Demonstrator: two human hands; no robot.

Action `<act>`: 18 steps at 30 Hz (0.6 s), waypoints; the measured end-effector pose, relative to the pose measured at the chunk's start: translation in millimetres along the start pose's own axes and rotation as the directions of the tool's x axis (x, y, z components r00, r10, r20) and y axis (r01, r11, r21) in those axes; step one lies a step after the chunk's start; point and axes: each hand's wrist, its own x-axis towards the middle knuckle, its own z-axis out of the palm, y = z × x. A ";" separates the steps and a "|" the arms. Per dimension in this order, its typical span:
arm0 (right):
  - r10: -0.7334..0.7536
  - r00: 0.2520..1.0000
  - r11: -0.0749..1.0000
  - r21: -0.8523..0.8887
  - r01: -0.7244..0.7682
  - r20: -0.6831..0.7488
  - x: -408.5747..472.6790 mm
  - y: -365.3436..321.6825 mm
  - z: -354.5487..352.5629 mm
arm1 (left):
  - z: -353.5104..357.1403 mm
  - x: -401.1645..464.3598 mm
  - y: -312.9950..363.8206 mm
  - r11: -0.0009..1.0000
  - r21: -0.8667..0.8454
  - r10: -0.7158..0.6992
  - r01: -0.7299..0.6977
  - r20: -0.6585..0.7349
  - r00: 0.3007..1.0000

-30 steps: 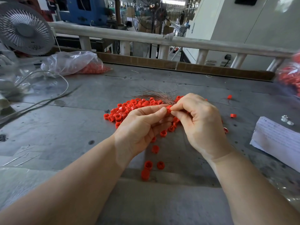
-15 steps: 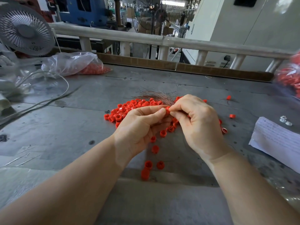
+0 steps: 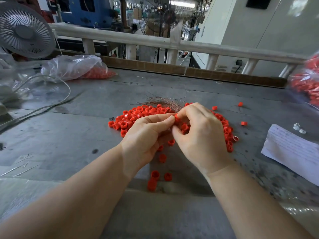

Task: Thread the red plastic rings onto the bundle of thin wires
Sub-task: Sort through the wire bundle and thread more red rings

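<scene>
Both hands meet above the ring pile [image 3: 138, 116]: left hand [image 3: 146, 137] and right hand [image 3: 200, 133] pinch one red ring [image 3: 176, 116] at the wire bundle [image 3: 164, 102], right fingers now looser than before; grey table [image 3: 69, 135], fan [image 3: 24, 30] at ten o'clock

Two bare arms reach in from the bottom, the left hand [image 3: 146, 135] and right hand [image 3: 202, 135] bare too.
</scene>
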 end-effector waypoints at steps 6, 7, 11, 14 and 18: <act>0.009 1.000 0.999 0.045 -0.008 -0.011 0.7 0.2 -0.4 | 0.9 -1.7 2.0 1.000 0.007 -0.006 0.007 -0.012 1.000; 0.018 1.000 0.998 0.060 -0.018 -0.001 1.0 0.8 -0.7 | 1.5 -2.0 2.2 1.000 0.006 -0.008 0.008 -0.016 1.000; 0.079 0.996 0.986 0.141 -0.084 0.037 2.0 4.7 -0.9 | 2.4 -1.4 2.6 1.000 0.006 -0.014 0.014 -0.034 0.999; 0.114 0.993 0.980 0.160 -0.119 0.038 2.4 8.6 -0.1 | 4.3 -1.2 3.8 0.999 -0.020 -0.047 0.046 -0.051 0.998; 0.109 0.994 0.982 0.153 -0.113 0.034 1.9 10.8 0.8 | 6.1 -1.8 5.0 0.994 -0.072 -0.094 0.088 -0.091 0.991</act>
